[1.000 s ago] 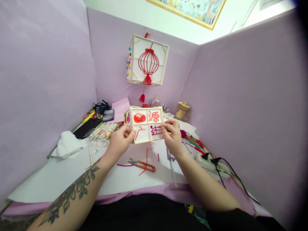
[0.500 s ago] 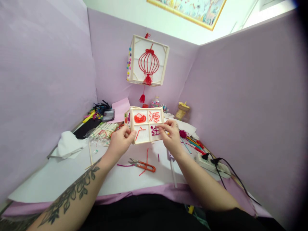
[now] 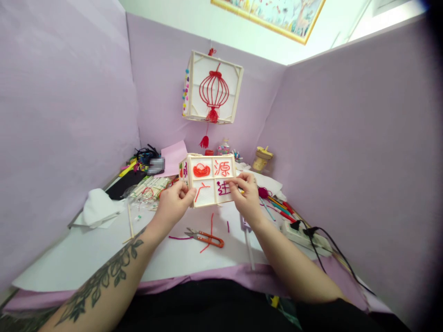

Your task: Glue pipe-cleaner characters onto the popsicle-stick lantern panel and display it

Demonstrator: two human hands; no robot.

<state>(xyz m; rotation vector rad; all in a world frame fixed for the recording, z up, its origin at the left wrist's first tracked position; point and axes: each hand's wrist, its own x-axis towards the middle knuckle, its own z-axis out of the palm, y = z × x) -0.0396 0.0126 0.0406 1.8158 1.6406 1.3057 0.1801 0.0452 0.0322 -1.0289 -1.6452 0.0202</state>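
Observation:
A small box lantern (image 3: 202, 193) with a pale stick frame and white panels is held up above the table. Red and purple yarn characters and a red ingot shape decorate its front, split into quarters. My left hand (image 3: 176, 200) grips its lower left corner, thumb in front. My right hand (image 3: 246, 191) is closed in a pinch at the lower right panel, with fingertips on the purple yarn (image 3: 222, 187) there; the fingers cover part of that character. Below lie orange-handled thread snips (image 3: 207, 237), with red and purple yarn scraps around them.
A larger lantern (image 3: 214, 87) with a red yarn design hangs ahead. To the right are a power strip (image 3: 308, 237) with black cables, markers (image 3: 282, 207) and a yellow cup (image 3: 262, 159). Bagged sticks (image 3: 148, 191) and white cloth or paper (image 3: 98, 207) lie left.

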